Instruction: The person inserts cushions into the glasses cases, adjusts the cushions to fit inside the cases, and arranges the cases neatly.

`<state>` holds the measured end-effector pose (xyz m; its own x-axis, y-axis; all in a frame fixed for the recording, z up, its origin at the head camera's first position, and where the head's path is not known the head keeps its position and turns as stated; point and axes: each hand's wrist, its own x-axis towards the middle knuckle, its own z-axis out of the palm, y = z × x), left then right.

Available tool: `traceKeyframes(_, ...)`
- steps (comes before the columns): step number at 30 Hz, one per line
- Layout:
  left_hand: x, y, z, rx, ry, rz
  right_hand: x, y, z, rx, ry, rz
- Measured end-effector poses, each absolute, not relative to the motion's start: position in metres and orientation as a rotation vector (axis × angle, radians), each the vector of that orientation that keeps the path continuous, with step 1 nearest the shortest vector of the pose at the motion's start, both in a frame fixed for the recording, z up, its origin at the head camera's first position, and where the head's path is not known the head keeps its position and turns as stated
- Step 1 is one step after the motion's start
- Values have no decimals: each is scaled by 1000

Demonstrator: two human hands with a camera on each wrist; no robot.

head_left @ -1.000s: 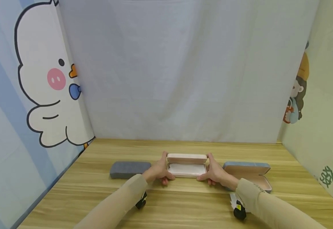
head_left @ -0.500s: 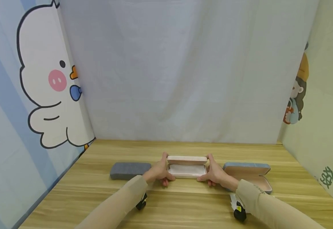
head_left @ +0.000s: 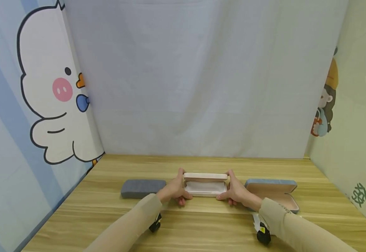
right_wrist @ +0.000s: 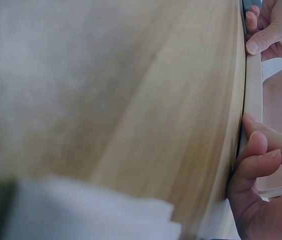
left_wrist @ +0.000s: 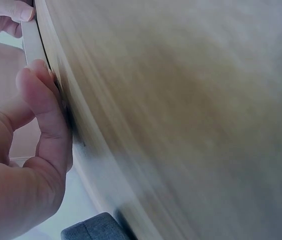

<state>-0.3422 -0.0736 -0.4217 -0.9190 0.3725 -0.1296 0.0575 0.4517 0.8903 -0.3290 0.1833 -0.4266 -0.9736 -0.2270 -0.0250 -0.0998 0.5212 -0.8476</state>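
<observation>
A cream glasses case [head_left: 205, 176] stands partly open at mid-table, its lid raised at the back. White lining or cloth [head_left: 203, 187] shows inside. My left hand [head_left: 175, 187] grips the case's left end, thumb at the front edge and index finger up by the lid. At the opposite end my right hand [head_left: 238, 189] holds it the same way. In the left wrist view, curled fingers [left_wrist: 46, 120] lie by the base, and the lid's pinkish inside [left_wrist: 3, 70] shows. The right wrist view shows a thumb and curled fingers [right_wrist: 256, 165] at the case's front.
A closed grey glasses case [head_left: 142, 188] lies left of my left hand. To the right sits a blue glasses case [head_left: 271, 181] with its lid up, partly hidden by my right forearm. Curtains close off the wooden table [head_left: 202, 227] at the back and sides.
The cream case's lid has come down a little toward its base. Both hands keep their places at its ends; the other two cases have not moved.
</observation>
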Motion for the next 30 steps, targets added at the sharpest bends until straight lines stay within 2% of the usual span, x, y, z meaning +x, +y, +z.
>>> traceKeyframes(30, -343, -74, -422, 438, 2353, 1516, -327, 182, -425, -287, 2621, -1462)
